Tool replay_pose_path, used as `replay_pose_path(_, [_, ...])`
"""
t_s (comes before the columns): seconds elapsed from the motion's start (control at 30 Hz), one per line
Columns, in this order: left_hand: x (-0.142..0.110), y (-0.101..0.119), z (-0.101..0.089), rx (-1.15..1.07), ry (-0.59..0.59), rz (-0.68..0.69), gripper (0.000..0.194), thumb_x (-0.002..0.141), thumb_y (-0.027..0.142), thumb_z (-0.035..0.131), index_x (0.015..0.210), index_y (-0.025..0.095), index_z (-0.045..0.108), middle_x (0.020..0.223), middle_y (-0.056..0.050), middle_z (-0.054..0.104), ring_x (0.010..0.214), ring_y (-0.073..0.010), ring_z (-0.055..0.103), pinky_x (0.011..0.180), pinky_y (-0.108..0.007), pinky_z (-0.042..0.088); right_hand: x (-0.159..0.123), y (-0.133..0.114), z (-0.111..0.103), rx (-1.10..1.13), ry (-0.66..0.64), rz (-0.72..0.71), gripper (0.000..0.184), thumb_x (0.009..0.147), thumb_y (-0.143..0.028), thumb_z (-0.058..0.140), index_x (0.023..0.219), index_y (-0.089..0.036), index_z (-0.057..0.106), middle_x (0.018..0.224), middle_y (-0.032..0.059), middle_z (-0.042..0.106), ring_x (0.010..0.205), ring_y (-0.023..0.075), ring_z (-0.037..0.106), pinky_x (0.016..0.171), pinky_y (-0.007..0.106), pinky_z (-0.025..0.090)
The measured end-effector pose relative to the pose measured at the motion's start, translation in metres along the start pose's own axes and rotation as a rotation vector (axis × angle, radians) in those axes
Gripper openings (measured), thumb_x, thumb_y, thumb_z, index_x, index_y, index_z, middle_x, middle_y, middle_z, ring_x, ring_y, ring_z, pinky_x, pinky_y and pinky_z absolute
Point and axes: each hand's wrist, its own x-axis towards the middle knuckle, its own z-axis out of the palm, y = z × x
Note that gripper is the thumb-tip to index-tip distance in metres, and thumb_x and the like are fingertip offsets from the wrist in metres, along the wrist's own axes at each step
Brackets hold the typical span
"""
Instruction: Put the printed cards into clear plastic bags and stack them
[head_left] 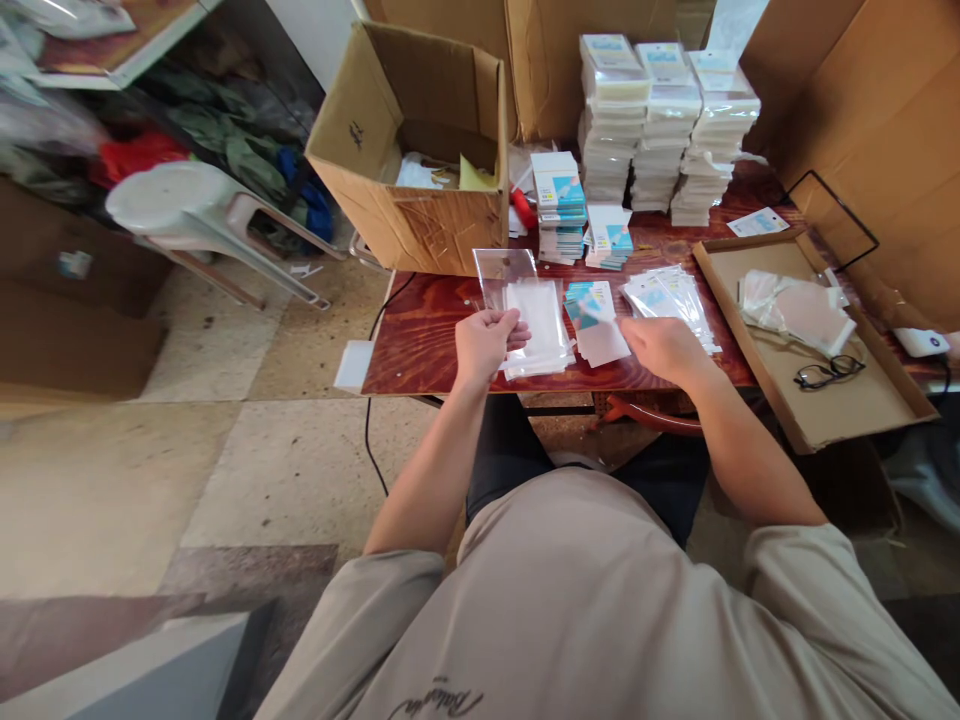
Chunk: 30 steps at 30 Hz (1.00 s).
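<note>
Stone-tiled floor (225, 470) is seen across the left of the frame, with a white stool (176, 205) standing at upper left. A reddish wood-grained table (416, 330) occupies the centre and upper right, and the person is seated at its near edge. An open carton (450, 225) is set on its far left portion. At right, a shallow cardboard tray (874, 408) is laid aslant, by which loose contents appear to be kept together. Three tall columns of packets (664, 130) are stacked at the rear, presumably so that the near edge is left for handling. Card stacks (559, 205) are placed ahead of them, within reach. At centre frame, a pile of transparent sleeves (538, 330), a fan of cards (604, 345) and a heap of bagged cards (671, 298) are ranged left to right, each near a hand. By the left hand (484, 345), an upright sleeve (506, 263) is pinched near its lower edge. The right hand (664, 348) is held at the fan, its fingers curled; whether a card is gripped cannot be told, owing to blur. Spectacles (829, 372) are lodged in the tray.
</note>
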Motion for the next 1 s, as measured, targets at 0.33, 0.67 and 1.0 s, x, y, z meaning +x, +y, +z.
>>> replay_pose_path(0.33, [-0.012,-0.011,0.036,-0.242,-0.04,0.004,0.048,0.078,0.057,0.093,0.088,0.017,0.069,0.086,-0.011,0.079,0.08,-0.0234,0.08,0.066,-0.031,0.063,-0.066,-0.047,0.026,1.031,0.153,0.561,0.048,0.084,-0.064,0.082,0.094,-0.019,0.068,0.057,0.0,0.069,0.044,0.0182,0.068,0.039,0.023,0.053])
replay_pose_path(0.67, [-0.048,-0.005,0.055,-0.318,-0.148,-0.017,0.057,0.067,0.061,0.098,0.089,0.018,0.069,0.089,-0.007,0.079,0.08,-0.0234,0.078,0.069,-0.034,0.065,-0.059,-0.074,0.066,1.101,0.484,0.58,0.05,0.087,-0.069,0.077,0.092,-0.023,0.059,0.064,-0.0001,0.071,0.049,0.0173,0.068,0.045,0.027,0.056])
replay_pose_path(1.0, [-0.085,-0.01,0.067,-0.397,-0.324,0.05,0.048,0.075,0.053,0.097,0.101,0.016,0.081,0.11,-0.011,0.083,0.111,-0.0318,0.078,0.098,-0.043,0.065,-0.023,-0.08,0.092,1.432,0.548,0.458,0.044,0.08,-0.056,0.087,0.108,-0.024,0.073,0.116,0.0062,0.081,0.111,0.0247,0.077,0.099,0.039,0.065])
